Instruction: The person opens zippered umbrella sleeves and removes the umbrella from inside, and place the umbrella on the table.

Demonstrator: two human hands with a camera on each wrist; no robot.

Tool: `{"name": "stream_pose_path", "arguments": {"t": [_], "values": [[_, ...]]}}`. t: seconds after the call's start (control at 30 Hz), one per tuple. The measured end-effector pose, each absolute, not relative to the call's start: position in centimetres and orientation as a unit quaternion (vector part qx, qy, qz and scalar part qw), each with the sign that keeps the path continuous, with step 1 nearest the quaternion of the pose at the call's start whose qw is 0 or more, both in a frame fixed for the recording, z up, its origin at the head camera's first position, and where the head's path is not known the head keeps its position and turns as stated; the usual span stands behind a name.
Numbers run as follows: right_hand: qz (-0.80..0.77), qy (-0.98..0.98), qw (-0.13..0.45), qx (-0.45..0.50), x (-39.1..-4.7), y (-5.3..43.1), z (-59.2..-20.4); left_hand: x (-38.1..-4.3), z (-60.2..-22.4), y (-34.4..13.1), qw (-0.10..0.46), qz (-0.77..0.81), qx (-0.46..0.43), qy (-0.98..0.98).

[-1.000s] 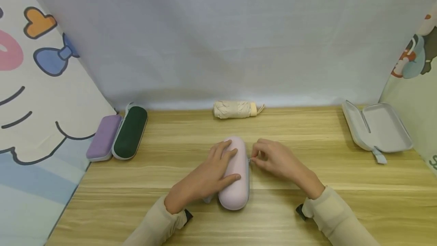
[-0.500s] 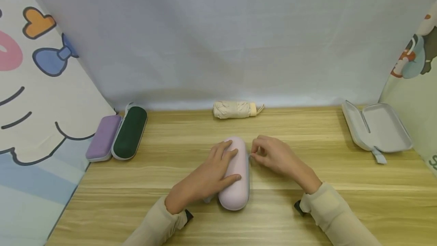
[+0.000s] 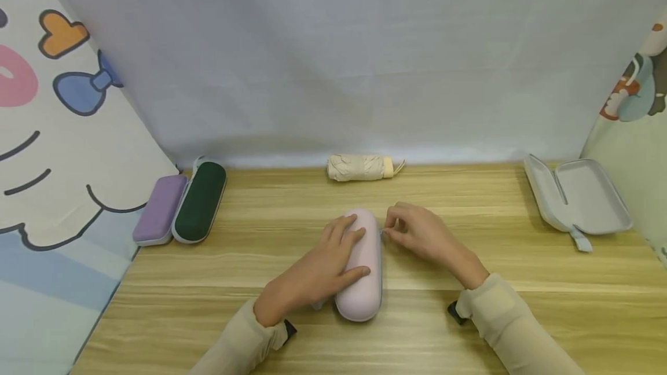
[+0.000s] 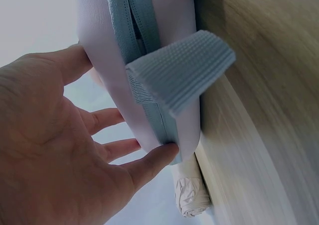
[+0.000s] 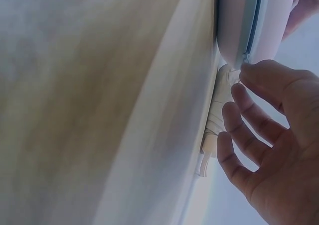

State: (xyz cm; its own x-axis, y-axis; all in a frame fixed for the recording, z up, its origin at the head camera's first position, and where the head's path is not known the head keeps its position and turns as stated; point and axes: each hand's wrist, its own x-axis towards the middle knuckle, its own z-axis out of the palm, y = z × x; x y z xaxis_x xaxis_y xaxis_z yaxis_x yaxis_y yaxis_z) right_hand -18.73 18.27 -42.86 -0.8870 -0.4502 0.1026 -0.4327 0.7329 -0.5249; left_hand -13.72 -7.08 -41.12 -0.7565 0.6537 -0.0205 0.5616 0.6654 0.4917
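A pale pink hard-shell glasses case (image 3: 363,288) with a blue-grey zip lies lengthwise on the table in front of me. My left hand (image 3: 325,262) rests on it, its fingers and thumb spread over the lid. Seen from the left wrist, one fingertip touches the zip side below a ribbed fabric tab (image 4: 182,70). On the case's right side my right hand (image 3: 422,236) pinches the small zipper pull (image 5: 245,58) between thumb and index finger. The other fingers of that hand are bent and hold nothing. A dark slit shows along the zip in the right wrist view.
A folded beige umbrella (image 3: 356,168) lies at the table's back edge. Purple (image 3: 160,207) and dark green (image 3: 200,202) cases sit side by side at the left. At the far right stands an opened light grey case (image 3: 591,195). Cloth walls border the table.
My right hand has slid a little farther away from me along the case's right side with the zipper pull. The left hand and the case have stayed in place.
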Motion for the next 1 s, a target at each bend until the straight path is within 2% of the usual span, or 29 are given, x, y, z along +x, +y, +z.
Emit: {"name": "stream_pose_path", "arguments": {"t": [1.0], "values": [[-0.301,0.931,0.025,-0.207,-20.9,18.1,-43.1,-13.5,-41.1,-6.7,0.102,0.234,0.338,0.906]]}}
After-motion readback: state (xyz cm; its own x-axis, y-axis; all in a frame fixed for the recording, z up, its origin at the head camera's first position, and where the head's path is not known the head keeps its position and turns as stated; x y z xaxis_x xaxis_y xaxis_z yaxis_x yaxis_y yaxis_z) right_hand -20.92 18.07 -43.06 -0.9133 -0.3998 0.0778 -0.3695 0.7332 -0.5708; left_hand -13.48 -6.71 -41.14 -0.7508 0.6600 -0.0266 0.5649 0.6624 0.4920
